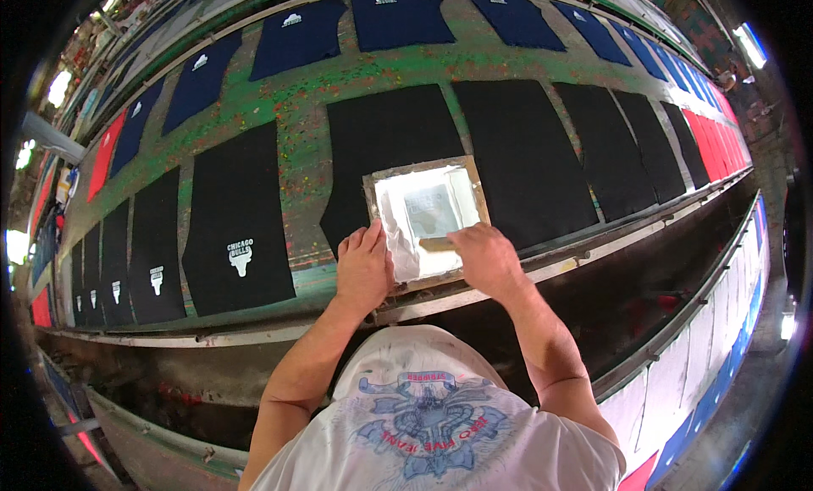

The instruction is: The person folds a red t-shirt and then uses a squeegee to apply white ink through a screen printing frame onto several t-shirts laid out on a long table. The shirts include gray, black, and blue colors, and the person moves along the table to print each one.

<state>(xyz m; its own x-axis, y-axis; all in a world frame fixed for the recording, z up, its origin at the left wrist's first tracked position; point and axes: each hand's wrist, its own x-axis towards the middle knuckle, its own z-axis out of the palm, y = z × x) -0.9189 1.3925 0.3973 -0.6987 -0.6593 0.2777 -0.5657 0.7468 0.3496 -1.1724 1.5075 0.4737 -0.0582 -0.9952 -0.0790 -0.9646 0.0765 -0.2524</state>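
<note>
A wooden-framed printing screen (483, 205) lies on a black fabric panel (394, 123) at the near edge of the long table. White ink covers much of its mesh, around a paler greyish patch in the middle. My left hand (366, 267) grips the left side of the frame near its lower corner. In my right hand (489, 258) is a squeegee with a wooden edge (437, 245), resting inside the frame over the white ink. The fabric directly beneath the screen is hidden.
Left of the screen, black panels (237, 212) carry white prints; those to the right (529, 161) are plain black. Navy panels (402, 21) with white prints line the far side, and red ones (716, 144) lie at the right end. A rail (584, 258) runs along the near edge.
</note>
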